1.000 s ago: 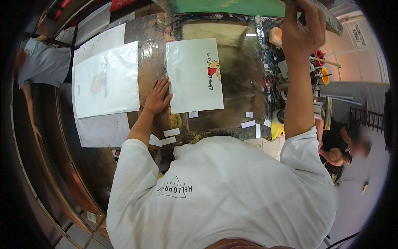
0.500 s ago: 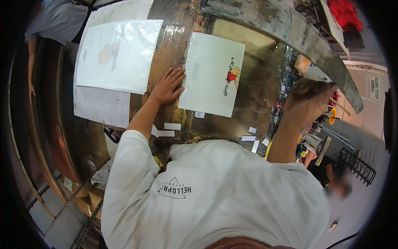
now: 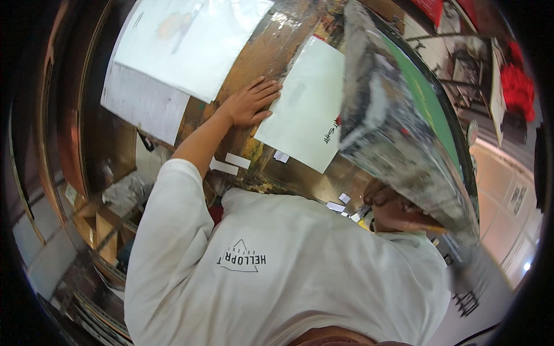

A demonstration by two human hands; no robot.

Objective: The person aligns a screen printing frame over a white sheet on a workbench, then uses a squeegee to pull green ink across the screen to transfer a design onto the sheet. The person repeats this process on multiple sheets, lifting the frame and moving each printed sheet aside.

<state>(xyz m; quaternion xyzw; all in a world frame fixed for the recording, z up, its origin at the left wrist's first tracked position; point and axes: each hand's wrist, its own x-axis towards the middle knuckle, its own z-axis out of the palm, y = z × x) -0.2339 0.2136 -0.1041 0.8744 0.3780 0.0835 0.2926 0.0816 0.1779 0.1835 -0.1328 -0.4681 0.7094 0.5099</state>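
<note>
My left hand (image 3: 252,104) lies flat on the stained wooden table, fingers stretched out, their tips at the left edge of a white sheet (image 3: 303,98). Dark lettering and a speck of red show on that sheet; its right part is hidden behind a screen printing frame (image 3: 381,121). The frame stands tilted over the table, its grey sides smeared with ink and its green mesh (image 3: 424,92) facing right. At its near end my right hand (image 3: 388,203) is closed on the frame, some fingers hidden by it.
Glossy sheets with a faint print (image 3: 190,52) lie at the far left on a white board (image 3: 144,98). White paper strips (image 3: 236,160) and small tabs (image 3: 281,156) dot the table's near edge. Cardboard boxes (image 3: 107,228) and a plastic bag (image 3: 127,193) sit lower left.
The frame has come down and nearer with my right hand, now covering the sheet's right part. My left hand stays at the sheet's edge. The view has turned.
</note>
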